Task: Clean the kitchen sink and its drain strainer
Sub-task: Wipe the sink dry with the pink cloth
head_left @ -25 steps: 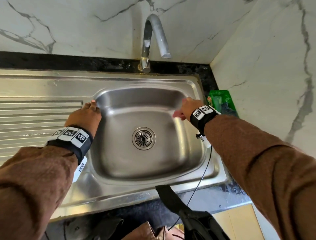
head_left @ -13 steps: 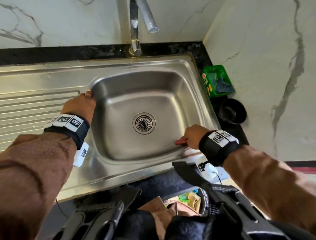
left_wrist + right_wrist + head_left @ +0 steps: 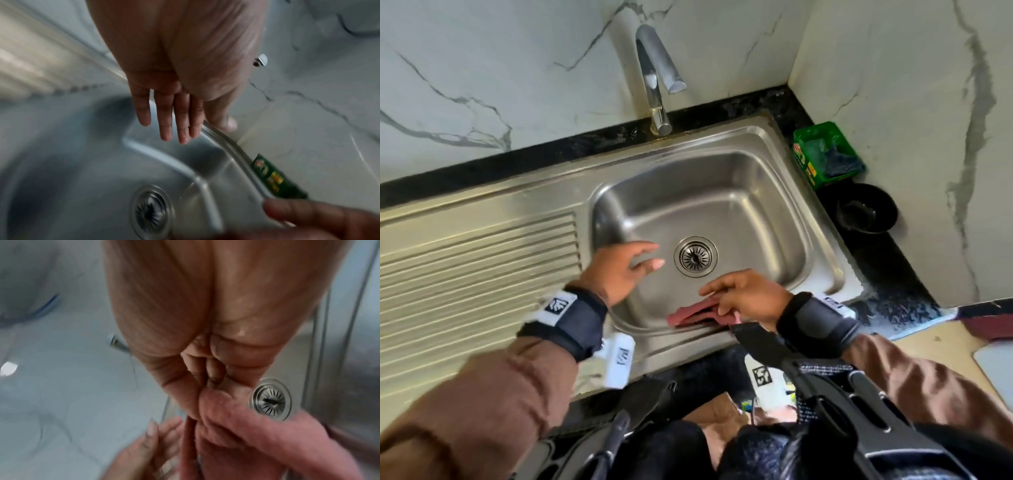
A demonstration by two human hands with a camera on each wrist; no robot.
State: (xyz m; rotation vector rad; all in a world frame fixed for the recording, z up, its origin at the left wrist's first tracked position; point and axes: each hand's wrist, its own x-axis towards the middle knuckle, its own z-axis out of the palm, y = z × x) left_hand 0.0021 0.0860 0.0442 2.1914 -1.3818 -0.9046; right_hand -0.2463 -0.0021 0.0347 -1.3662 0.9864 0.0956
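One steel sink (image 3: 774, 164) held one drain strainer (image 3: 695, 256) at its middle, below one tap (image 3: 654, 78). Two hands reached into the basin. The left hand (image 3: 619, 270) hovered with fingers straight and spread, holding nothing. The right hand (image 3: 746, 294) pinched one pink cloth (image 3: 688, 315) against the near wall, just beside the strainer. Only the right wrist view showed the thumb (image 3: 218, 404) clamped on the cloth; only the head view showed one green packet (image 3: 822, 154) and one black bowl (image 3: 866, 209).
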